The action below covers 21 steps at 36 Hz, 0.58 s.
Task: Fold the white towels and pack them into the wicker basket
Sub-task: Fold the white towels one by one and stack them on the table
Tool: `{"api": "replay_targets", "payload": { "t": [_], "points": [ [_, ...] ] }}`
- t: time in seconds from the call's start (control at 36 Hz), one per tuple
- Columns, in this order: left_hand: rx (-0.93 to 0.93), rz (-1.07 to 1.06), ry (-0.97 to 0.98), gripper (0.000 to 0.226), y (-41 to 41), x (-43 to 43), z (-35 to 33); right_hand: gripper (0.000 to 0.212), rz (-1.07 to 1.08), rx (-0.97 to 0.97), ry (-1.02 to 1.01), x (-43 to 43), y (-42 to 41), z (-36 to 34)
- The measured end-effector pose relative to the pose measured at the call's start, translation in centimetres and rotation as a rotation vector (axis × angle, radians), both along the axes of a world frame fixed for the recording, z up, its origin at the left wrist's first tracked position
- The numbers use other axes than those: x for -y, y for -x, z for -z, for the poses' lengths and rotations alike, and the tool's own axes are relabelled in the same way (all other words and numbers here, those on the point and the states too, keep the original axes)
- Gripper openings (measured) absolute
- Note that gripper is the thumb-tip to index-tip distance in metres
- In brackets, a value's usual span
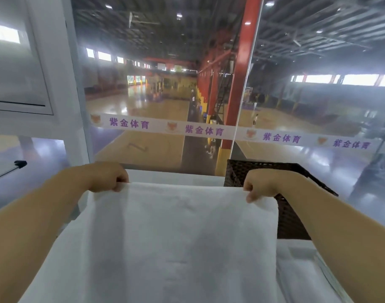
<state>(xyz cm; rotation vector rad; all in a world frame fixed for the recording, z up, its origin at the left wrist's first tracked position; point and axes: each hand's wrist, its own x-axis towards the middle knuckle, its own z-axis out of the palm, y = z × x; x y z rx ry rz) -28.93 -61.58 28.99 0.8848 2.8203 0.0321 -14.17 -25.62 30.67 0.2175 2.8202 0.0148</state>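
Observation:
A large white towel is spread out in front of me, reaching from the far edge down to the bottom of the view. My left hand pinches its far left corner. My right hand pinches its far right corner, just in front of the dark brown wicker basket. The basket stands at the right on the white table; the towel's right edge and my right arm hide part of it, and its inside cannot be seen. More white towel cloth lies at the lower right, beside the spread towel.
A glass wall with a white printed band rises right behind the table, looking out over a sports hall. A white frame and post stand at the left. A thin dark rod pokes in from the left edge.

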Motion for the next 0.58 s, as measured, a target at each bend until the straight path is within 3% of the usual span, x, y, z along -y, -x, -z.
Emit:
{"api": "replay_targets", "payload": {
  "t": [0.17,0.25,0.36,0.5,0.58],
  "points": [
    [-0.145,-0.051,-0.244,0.026,-0.1,0.0,2.0,0.010,-0.090,-0.192,-0.108,-1.0,1.0,2.3],
    [-0.185,-0.128,-0.429,0.023,-0.5,0.0,1.4,0.023,-0.078,-0.338,0.007,-1.4,0.8,2.0],
    [-0.363,-0.134,-0.397,0.033,-0.3,0.7,1.0,0.062,-0.087,-0.528,-0.017,-2.3,1.4,2.3],
    [-0.342,-0.076,-0.387,0.029,-3.0,1.4,2.7,0.028,-0.126,-0.554,-0.078,-2.3,0.4,4.5],
    [-0.269,-0.069,-0.289,0.030,-4.9,2.1,5.7,0.024,-0.116,-0.465,-0.048,-1.3,-1.5,7.4]
  ]
}}
